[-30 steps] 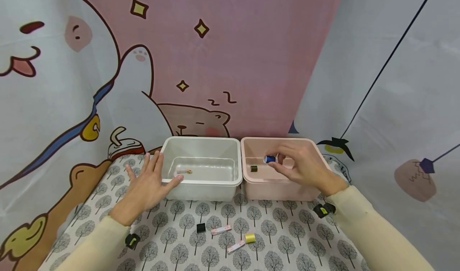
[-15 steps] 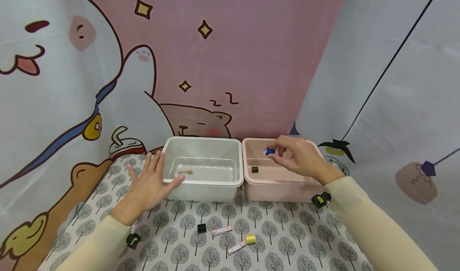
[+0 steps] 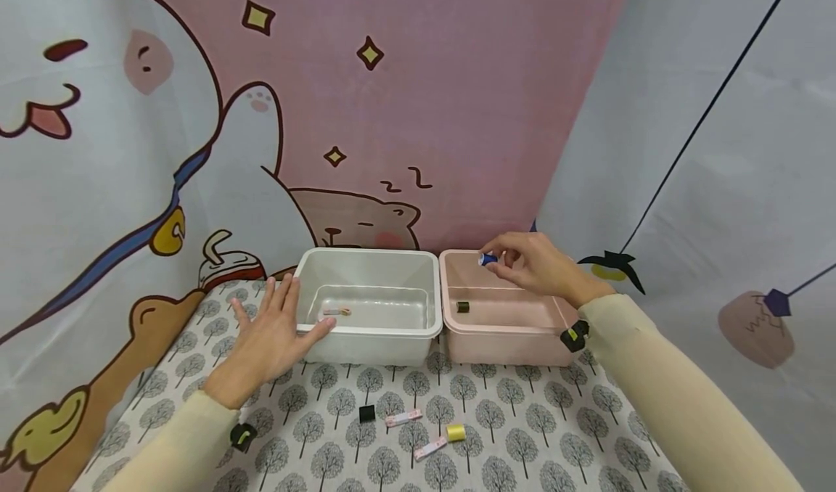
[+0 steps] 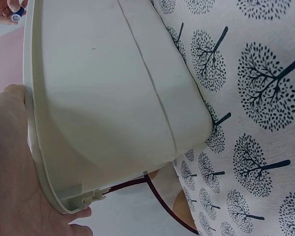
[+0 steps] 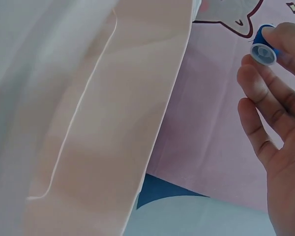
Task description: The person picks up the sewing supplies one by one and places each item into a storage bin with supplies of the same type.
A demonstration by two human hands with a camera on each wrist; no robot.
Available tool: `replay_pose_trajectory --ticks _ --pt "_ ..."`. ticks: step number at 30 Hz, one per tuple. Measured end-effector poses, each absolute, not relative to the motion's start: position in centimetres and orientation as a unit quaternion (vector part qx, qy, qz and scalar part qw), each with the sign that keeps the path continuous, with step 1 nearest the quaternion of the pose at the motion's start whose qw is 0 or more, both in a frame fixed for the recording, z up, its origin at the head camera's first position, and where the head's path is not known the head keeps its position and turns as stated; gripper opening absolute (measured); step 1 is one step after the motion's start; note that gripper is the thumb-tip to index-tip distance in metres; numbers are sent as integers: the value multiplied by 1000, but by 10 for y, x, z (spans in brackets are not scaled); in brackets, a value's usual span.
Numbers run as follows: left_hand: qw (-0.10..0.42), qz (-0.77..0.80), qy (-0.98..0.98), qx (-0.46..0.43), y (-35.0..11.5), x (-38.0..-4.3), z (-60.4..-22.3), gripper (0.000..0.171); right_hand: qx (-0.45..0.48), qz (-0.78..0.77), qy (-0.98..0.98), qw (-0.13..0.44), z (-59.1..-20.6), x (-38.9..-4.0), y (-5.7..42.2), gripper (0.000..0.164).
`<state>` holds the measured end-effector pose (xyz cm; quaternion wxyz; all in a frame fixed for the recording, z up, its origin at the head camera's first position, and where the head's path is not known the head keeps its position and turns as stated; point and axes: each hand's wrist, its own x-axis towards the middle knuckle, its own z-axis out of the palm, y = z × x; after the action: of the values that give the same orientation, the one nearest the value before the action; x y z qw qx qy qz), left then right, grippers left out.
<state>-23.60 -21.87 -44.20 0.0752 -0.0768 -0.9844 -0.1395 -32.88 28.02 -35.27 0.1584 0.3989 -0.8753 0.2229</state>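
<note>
Right hand (image 3: 532, 263): thumb and fingertips pinch a blue spool (image 3: 487, 260).
Left hand (image 3: 264, 325): fingers spread, resting on the near left corner of the white bin (image 3: 372, 348).
Blue spool: at the right hand's fingertips, raised over the pink bin (image 3: 509, 345).
Pink bin: beneath the right hand; a dark green spool (image 3: 463, 307) lies inside, left of that hand.
White bin: between the hands; a small slim piece (image 3: 336, 312) lies in it, beside the left thumb.
Table (image 3: 562, 434): nearer the person than both hands lie a black piece (image 3: 367, 413), two patterned strips (image 3: 403, 418) and a yellow spool (image 3: 456, 432).
</note>
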Motion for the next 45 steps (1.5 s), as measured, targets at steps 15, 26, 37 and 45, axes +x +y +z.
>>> replay_pose_trajectory --ticks 15,26,37,45 --pt "76 -138 -985 -77 -219 -240 -444 123 365 181 -909 88 -353 -360 279 24" --pt "73 -140 -985 -75 -217 -239 -442 124 356 177 -916 62 -351 -369 283 25" --pt "77 -139 -985 -73 -218 -238 -444 123 317 175 -931 45 -356 -369 286 34" --pt "77 -135 -985 -73 -219 -237 -444 123 296 149 -942 62 -358 -364 290 40"
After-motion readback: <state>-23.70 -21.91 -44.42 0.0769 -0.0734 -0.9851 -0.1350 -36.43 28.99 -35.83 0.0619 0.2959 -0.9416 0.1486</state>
